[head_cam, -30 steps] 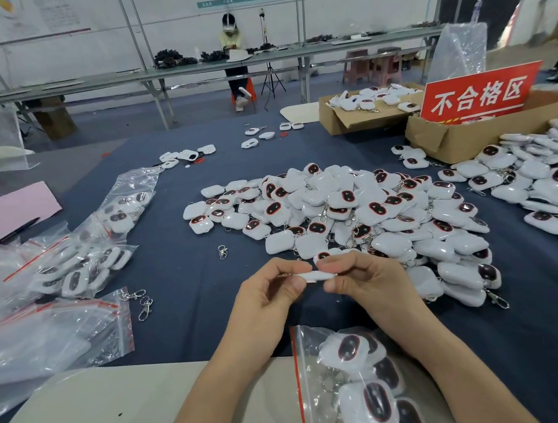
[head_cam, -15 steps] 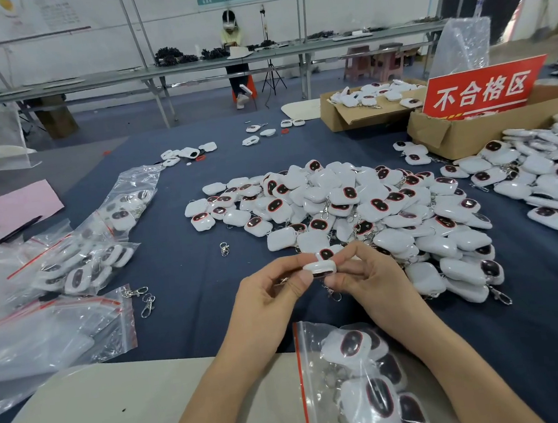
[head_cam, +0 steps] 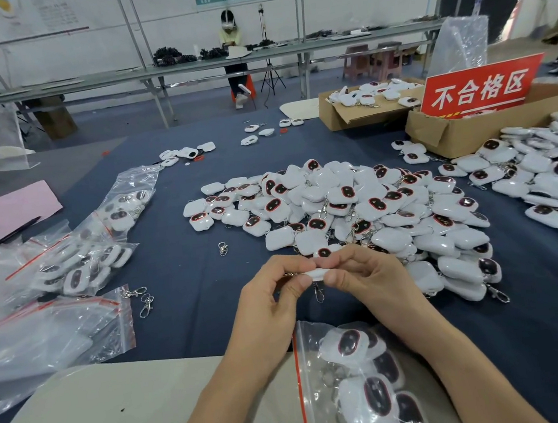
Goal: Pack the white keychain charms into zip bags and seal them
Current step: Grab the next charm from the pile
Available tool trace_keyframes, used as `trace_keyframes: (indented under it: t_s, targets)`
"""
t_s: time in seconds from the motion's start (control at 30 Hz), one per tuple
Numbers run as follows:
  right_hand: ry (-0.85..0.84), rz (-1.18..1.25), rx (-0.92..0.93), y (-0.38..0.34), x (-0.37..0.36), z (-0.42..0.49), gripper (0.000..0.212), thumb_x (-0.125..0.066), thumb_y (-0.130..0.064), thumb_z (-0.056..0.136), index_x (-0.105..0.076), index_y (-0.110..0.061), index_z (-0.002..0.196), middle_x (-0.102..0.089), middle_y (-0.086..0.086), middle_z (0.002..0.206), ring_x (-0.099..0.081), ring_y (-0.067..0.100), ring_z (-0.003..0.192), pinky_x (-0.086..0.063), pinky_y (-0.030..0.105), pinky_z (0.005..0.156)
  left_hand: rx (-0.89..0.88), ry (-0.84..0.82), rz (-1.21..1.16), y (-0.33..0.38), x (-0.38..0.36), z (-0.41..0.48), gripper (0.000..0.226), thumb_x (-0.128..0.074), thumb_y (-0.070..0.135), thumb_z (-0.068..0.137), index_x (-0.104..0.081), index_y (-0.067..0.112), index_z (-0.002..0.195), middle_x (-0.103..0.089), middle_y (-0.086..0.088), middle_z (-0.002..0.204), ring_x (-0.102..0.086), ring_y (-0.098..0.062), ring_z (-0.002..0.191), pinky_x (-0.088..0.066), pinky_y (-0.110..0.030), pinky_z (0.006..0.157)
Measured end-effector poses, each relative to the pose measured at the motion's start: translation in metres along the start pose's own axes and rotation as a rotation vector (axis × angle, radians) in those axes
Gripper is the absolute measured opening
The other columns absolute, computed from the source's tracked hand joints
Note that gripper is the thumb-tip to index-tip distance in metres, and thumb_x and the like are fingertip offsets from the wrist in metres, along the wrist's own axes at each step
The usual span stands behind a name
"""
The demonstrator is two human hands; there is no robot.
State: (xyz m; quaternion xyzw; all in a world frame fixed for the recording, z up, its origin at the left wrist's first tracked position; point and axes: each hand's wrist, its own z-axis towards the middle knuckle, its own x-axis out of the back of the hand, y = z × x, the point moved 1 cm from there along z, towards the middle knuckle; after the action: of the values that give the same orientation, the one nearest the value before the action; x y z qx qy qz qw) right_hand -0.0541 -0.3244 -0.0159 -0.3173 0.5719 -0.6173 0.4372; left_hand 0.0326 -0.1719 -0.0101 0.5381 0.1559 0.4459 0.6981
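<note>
At centre frame, left hand (head_cam: 273, 301) and right hand (head_cam: 364, 278) pinch one white keychain charm (head_cam: 316, 274) edge-on between curled fingertips; its clasp (head_cam: 318, 292) dangles below; a part-filled zip bag (head_cam: 361, 382) lies lower centre.

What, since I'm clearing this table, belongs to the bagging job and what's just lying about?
Job: charm pinched by left hand and right hand, part-filled zip bag, charm pile, spare zip bags.
Lying about: pink sheet, loose clasps, red sign.
</note>
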Motion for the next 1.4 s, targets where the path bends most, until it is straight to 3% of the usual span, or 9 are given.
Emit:
trace_keyframes:
  t_s: [0.2,0.33,0.47,0.57,0.67,0.97,1.1,1.23,1.4]
  targets:
    - [0.050,0.024,0.046,-0.001,-0.002,0.001,0.018,-0.076,-0.015,0.073,-0.073,-0.008,0.090,-0.079,0.001,0.094,-0.074,0.008,0.089,-0.052,0.012,0.078,0.004,-0.016,-0.009,0.002,0.000,-0.001,0.026,-0.058,0.003,0.100,-0.069,0.025,0.110,-0.072,0.019,0.108,-0.066,-0.002,0.108,-0.045,-0.008,0.087]
    - [0.068,0.078,0.044,-0.001,0.000,0.002,0.022,-0.076,-0.012,0.073,-0.074,-0.005,0.093,-0.078,0.002,0.103,-0.074,0.013,0.096,-0.054,0.014,0.080,0.029,-0.094,-0.057,-0.001,-0.003,-0.002,0.028,-0.065,0.010,0.098,-0.065,0.026,0.121,-0.068,0.014,0.118,-0.064,-0.007,0.115,-0.050,-0.017,0.095]
    - [0.045,0.077,0.016,-0.001,0.002,0.002,0.027,-0.076,-0.021,0.076,-0.075,-0.010,0.100,-0.076,0.000,0.111,-0.072,0.012,0.104,-0.054,0.018,0.090,-0.014,-0.020,-0.024,-0.004,-0.003,0.000,0.027,-0.069,0.007,0.095,-0.070,0.030,0.108,-0.064,0.016,0.126,-0.061,-0.007,0.122,-0.050,-0.024,0.101]
    - [0.006,0.135,-0.060,0.001,0.002,0.002,0.036,-0.073,-0.032,0.080,-0.073,-0.018,0.113,-0.075,0.006,0.113,-0.071,0.018,0.108,-0.057,0.025,0.087,-0.047,-0.012,0.030,-0.004,-0.001,0.000,0.032,-0.070,0.007,0.094,-0.073,0.038,0.099,-0.058,0.019,0.133,-0.058,-0.007,0.127,-0.048,-0.022,0.102]
    - [-0.014,0.164,-0.107,0.002,0.001,0.002,0.037,-0.073,-0.028,0.082,-0.072,-0.019,0.117,-0.076,0.009,0.110,-0.072,0.021,0.105,-0.058,0.023,0.080,-0.124,-0.052,0.169,-0.004,-0.004,-0.001,0.035,-0.068,0.003,0.094,-0.072,0.038,0.095,-0.053,0.020,0.136,-0.055,-0.007,0.129,-0.044,-0.014,0.101]
    - [0.075,0.069,-0.087,0.004,0.004,0.004,0.027,-0.076,-0.009,0.082,-0.074,-0.019,0.107,-0.078,0.005,0.100,-0.074,0.015,0.096,-0.056,0.018,0.079,-0.081,-0.144,0.301,-0.009,-0.007,-0.003,0.039,-0.066,0.003,0.095,-0.061,0.042,0.099,-0.037,0.035,0.134,-0.044,-0.005,0.131,-0.035,-0.005,0.099]
    - [0.074,0.056,-0.061,0.003,0.004,0.004,0.030,-0.079,-0.018,0.077,-0.076,-0.021,0.106,-0.078,0.004,0.101,-0.073,0.015,0.099,-0.054,0.016,0.082,-0.083,-0.148,0.295,-0.011,-0.007,-0.002,0.040,-0.066,0.004,0.095,-0.059,0.044,0.099,-0.036,0.036,0.134,-0.040,-0.003,0.134,-0.036,-0.006,0.099]
    - [0.049,0.078,-0.034,0.004,0.005,0.003,0.026,-0.074,-0.031,0.080,-0.077,-0.027,0.106,-0.078,0.003,0.104,-0.073,0.015,0.099,-0.055,0.018,0.081,-0.060,-0.128,0.232,-0.009,-0.006,-0.003,0.034,-0.068,0.017,0.096,-0.057,0.047,0.105,-0.048,0.030,0.133,-0.047,-0.005,0.131,-0.041,-0.012,0.100]
    - [0.048,-0.003,-0.002,0.003,0.005,0.001,0.024,-0.068,-0.032,0.085,-0.078,-0.031,0.107,-0.075,-0.003,0.088,-0.067,0.010,0.083,-0.056,0.022,0.082,0.075,-0.057,-0.017,-0.006,-0.002,-0.004,0.018,-0.055,0.032,0.104,-0.051,0.041,0.120,-0.074,0.013,0.106,-0.066,-0.006,0.100,-0.049,-0.016,0.081]
